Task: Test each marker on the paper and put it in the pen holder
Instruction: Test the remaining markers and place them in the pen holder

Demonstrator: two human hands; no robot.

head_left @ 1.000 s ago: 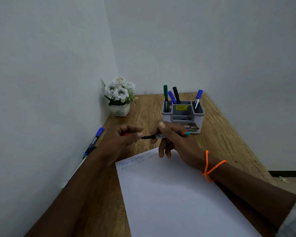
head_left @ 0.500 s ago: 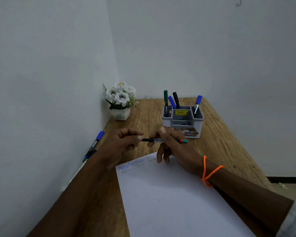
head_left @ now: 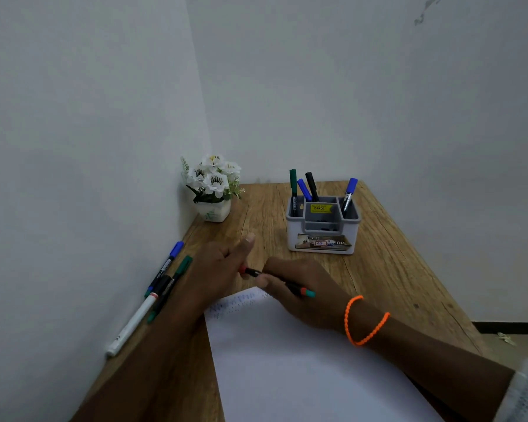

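Along the left edge of the wooden table (head_left: 387, 269), tight against the wall, lie the waiting markers: a white marker (head_left: 134, 322) nearest the person, a blue-capped marker (head_left: 165, 266) beyond it, and a green-capped marker (head_left: 173, 283) just beside them, angled the same way. Up in the far left corner stands a small white pot of white flowers (head_left: 212, 188). Now the left hand (head_left: 223, 263) — fingers straight and loose, thumb raised, holding nothing that I can make out, its fingertips right at the red tip of the marker (head_left: 276, 280). That marker, black-barrelled with a teal end, lies nearly level over the top edge of the white paper (head_left: 302, 367), where blue and greenish scribbles already show. The right hand (head_left: 299, 287) pinches it, fingers curled round the barrel, the teal end poking out toward the wrist — and on that wrist an orange beaded band (head_left: 363, 321). Toward the far right of the table sits the grey pen holder (head_left: 323, 226), well apart from the hands, with a green, a blue and a black marker standing in its left compartment and another blue one in its right compartment.
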